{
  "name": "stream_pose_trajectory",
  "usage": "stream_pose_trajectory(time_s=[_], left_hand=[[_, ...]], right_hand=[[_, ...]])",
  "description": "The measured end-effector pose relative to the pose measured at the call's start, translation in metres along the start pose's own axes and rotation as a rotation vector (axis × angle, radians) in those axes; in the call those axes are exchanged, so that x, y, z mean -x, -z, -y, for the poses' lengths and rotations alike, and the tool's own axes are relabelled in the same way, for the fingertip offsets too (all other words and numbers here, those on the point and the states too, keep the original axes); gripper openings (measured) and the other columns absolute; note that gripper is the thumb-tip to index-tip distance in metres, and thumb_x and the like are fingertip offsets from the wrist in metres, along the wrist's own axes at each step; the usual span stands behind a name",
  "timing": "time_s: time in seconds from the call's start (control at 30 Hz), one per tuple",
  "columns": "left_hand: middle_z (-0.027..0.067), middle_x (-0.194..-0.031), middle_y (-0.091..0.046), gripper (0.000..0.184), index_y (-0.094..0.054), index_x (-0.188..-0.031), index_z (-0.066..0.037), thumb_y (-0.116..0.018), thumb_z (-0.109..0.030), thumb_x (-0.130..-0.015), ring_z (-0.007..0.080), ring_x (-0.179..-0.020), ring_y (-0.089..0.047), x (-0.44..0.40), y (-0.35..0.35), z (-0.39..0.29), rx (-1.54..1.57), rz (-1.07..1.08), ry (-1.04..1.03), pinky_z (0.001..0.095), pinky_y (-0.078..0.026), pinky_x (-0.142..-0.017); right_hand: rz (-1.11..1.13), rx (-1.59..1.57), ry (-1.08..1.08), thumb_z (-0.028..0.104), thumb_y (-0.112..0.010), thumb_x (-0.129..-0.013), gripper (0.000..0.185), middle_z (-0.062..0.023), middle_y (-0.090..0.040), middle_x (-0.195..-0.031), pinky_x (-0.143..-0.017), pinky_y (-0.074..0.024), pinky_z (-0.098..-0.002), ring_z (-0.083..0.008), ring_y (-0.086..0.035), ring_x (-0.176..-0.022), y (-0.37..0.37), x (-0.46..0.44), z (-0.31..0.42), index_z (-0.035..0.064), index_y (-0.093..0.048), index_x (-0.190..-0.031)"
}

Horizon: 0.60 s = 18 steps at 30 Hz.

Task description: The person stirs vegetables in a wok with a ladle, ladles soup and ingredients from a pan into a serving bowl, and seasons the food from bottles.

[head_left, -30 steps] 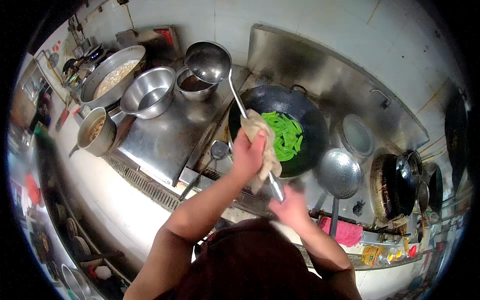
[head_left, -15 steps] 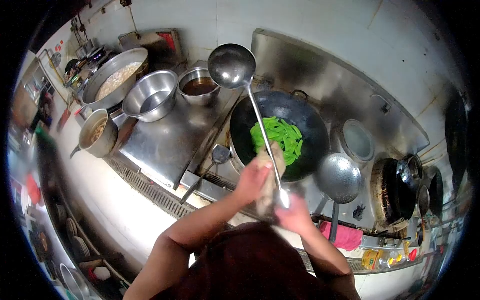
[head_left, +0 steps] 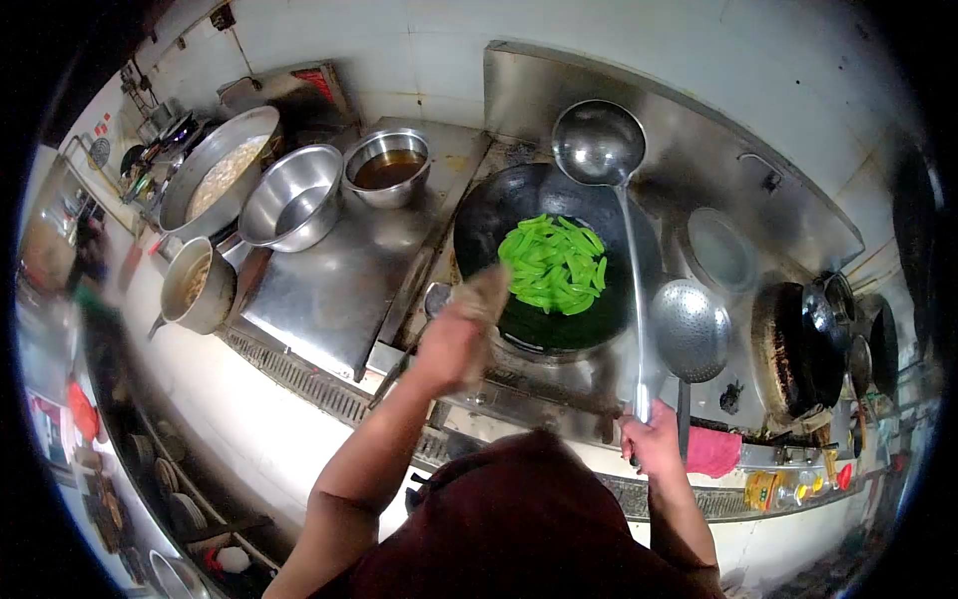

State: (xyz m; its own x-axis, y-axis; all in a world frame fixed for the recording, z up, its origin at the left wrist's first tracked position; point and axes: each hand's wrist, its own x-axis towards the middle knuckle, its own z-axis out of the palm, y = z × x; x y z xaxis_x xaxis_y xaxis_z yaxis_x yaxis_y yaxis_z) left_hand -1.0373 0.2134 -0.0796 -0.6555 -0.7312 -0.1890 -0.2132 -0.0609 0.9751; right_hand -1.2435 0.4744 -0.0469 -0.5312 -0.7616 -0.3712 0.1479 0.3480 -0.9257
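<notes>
My right hand (head_left: 654,437) is closed round the handle end of a long steel ladle (head_left: 601,143), whose bowl is raised over the far rim of the wok. My left hand (head_left: 449,347) is wrapped round a beige cloth (head_left: 486,290), slightly blurred, at the near left rim of the black wok (head_left: 489,205). Whether the cloth touches the rim, I cannot tell. Bright green vegetable pieces (head_left: 554,265) lie heaped in the middle of the wok. A spatula (head_left: 436,299) rests to the left, partly hidden behind my left hand.
Right of the wok lie a perforated strainer (head_left: 691,329) and a pink cloth (head_left: 715,453). On the left stand a bowl of brown liquid (head_left: 389,172), a steel bowl (head_left: 291,200), a large pan (head_left: 222,180) and a saucepan (head_left: 200,285). Blackened woks (head_left: 798,349) stand far right.
My left hand has moved left with the cloth, away from the ladle handle. My right hand has moved right, carrying the ladle, whose bowl has swung right across the wok's far side.
</notes>
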Motion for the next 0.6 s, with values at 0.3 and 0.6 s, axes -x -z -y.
stream_pose_trajectory(time_s=[0.3, 0.6], left_hand=[[0.0185, -0.137, -0.042, 0.063, -0.04, -0.134, 0.001, -0.05, -0.038, -0.086, 0.0315, -0.13, -0.036, -0.013, -0.088, 0.066, -1.226, -0.035, -0.472, 0.0499, -0.025, -0.108], [0.0122, -0.093, -0.062, 0.032, -0.057, -0.107, -0.007, -0.052, -0.033, -0.087, 0.0304, -0.09, -0.058, -0.065, -0.062, 0.063, -1.137, 0.317, -0.796, 0.0412, -0.045, -0.082]], right_hand=[[-0.095, -0.036, 0.017, -0.006, -0.054, -0.078, 0.011, -0.0048, -0.05, -0.053, -0.034, -0.0377, -0.0265, -0.0126, -0.046, -0.037, 0.017, 0.013, -0.012, 0.0018, -0.048, -0.081], [-0.076, -0.058, -0.005, -0.005, -0.053, -0.079, 0.008, -0.0058, -0.05, -0.054, -0.034, -0.0376, -0.0265, -0.0131, -0.046, -0.036, 0.014, 0.016, -0.022, 0.0016, -0.048, -0.079]])
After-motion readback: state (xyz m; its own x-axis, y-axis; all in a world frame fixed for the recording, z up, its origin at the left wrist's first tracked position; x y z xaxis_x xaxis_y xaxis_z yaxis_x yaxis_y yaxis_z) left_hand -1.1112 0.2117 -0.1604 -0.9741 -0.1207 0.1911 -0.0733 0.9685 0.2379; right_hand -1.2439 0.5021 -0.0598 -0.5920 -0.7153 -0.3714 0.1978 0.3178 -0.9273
